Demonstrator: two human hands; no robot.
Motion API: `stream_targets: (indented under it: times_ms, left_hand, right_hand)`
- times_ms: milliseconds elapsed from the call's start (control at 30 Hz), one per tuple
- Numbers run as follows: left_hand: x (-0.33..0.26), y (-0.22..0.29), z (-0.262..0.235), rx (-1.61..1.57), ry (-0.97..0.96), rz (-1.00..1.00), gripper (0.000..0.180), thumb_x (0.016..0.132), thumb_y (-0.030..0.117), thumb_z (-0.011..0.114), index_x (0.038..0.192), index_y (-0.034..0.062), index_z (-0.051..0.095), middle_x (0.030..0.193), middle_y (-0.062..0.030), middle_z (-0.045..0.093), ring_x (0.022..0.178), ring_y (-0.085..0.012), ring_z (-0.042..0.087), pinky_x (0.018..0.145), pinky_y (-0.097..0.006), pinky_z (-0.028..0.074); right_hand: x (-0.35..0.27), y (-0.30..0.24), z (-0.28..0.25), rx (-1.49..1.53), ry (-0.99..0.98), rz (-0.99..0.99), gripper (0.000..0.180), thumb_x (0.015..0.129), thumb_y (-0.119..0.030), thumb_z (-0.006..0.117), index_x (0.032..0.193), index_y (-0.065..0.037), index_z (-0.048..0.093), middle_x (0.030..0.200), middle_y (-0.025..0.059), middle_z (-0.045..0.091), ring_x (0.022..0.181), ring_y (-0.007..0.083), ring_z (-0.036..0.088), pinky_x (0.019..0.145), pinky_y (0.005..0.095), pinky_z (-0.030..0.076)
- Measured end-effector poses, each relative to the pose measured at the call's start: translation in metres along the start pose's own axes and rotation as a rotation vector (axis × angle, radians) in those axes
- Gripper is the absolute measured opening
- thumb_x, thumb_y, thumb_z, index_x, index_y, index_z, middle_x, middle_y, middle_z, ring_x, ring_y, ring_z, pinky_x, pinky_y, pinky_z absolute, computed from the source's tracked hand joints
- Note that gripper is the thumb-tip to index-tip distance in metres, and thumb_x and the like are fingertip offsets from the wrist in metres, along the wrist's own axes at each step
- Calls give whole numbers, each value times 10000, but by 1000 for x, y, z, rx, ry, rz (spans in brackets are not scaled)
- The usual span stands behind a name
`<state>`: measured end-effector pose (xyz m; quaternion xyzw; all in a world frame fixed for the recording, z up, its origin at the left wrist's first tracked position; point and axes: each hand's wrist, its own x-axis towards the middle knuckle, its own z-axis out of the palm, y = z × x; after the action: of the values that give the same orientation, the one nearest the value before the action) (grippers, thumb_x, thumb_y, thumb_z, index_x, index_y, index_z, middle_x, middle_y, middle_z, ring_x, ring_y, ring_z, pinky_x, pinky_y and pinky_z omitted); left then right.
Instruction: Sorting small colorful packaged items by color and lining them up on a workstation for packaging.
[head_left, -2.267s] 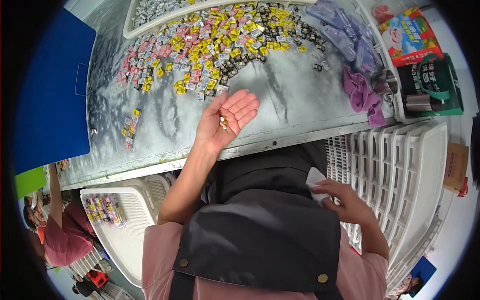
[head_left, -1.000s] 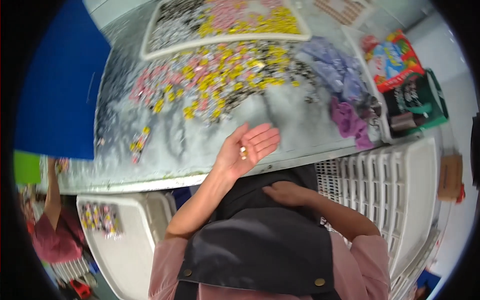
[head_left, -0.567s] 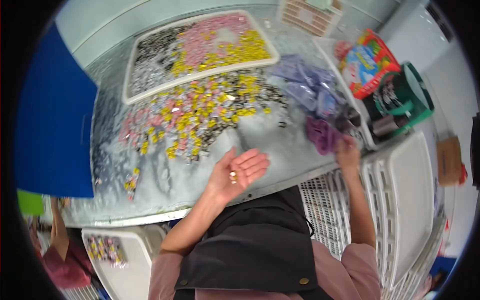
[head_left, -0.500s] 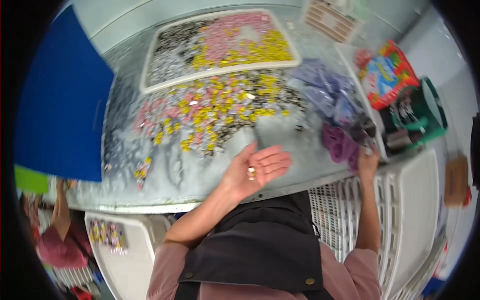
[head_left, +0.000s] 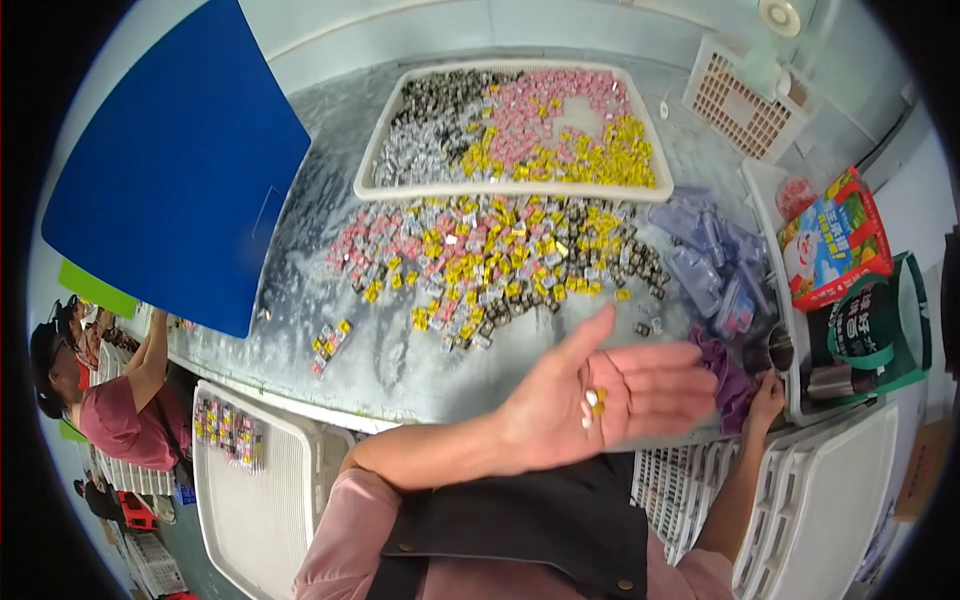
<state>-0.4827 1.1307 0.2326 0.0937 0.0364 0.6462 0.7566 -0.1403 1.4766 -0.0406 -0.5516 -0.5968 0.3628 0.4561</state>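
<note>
My left hand (head_left: 625, 400) is stretched out palm up above the table's front edge, fingers straight. On its palm lie a few small pill-like pieces (head_left: 592, 402), white and yellow-brown. At the right end of the table, my right hand (head_left: 765, 402) is closed at the lower side of a shiny metal cup (head_left: 778, 348), though its fingers are partly hidden. Next to that hand is a crumpled purple cloth (head_left: 722, 375). Beyond my left hand spreads a pile of small wrapped pieces (head_left: 500, 260) in yellow, pink, silver and black.
A white tray (head_left: 365, 187) of similar pieces sorted by colour stands at the back. Clear plastic packs (head_left: 715, 250), a red packet (head_left: 835, 240) and a green bag (head_left: 905, 330) are at right. A blue panel (head_left: 180, 170) rises at left, near a co-worker (head_left: 135, 405).
My left hand has moved right and appears larger, palm still up with the pieces on it. My right hand stays by the metal cup. The whole view has shifted.
</note>
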Motion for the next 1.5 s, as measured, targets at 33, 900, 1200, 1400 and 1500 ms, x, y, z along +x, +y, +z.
stream_targets:
  times_ms: [33, 900, 1200, 1400, 1500]
  left_hand:
    - [-2, -2, 14, -31, -95, -24, 814, 1020, 637, 238, 1456, -17, 449, 1474, -251, 470, 1390, -391, 426, 1185, -489, 289]
    - [-146, 53, -179, 1599, 1171, 755, 341, 1001, 232, 592, 1245, -6, 602, 1205, -171, 603, 1061, -278, 604, 964, -392, 463]
    - [-197, 35, -235, 2128, 1459, 826, 339, 960, 142, 592, 1235, -55, 567, 1315, -250, 504, 1211, -413, 477, 1047, -474, 386]
    - [-192, 38, -240, 2207, 1429, 790, 316, 945, 122, 591, 1213, -45, 577, 1304, -238, 506, 1188, -407, 488, 1036, -474, 394]
    - [-201, 35, -244, 2201, 1465, 799, 315, 943, 129, 593, 1206, -43, 580, 1301, -241, 505, 1181, -415, 489, 1033, -484, 391]
  right_hand:
    - [-6, -10, 3, 72, -61, 57, 288, 1021, -311, 585, 904, -51, 625, 712, 4, 604, 546, 54, 459, 473, 263, 361]
    - [-157, -336, 38, 340, -566, -394, 269, 1017, -237, 565, 817, -61, 528, 640, -11, 530, 522, 32, 416, 488, 204, 308]
    - [-180, -411, 50, 417, -891, -843, 166, 831, -105, 743, 833, -29, 594, 710, 83, 628, 541, 203, 565, 482, 280, 411]
    - [-199, -454, 31, 321, -861, -995, 262, 895, -283, 721, 845, -57, 599, 724, 61, 630, 577, 198, 561, 538, 293, 435]
    - [-196, -483, 45, 423, -979, -1151, 266, 933, -222, 690, 876, 4, 563, 677, 109, 572, 504, 188, 493, 438, 312, 355]
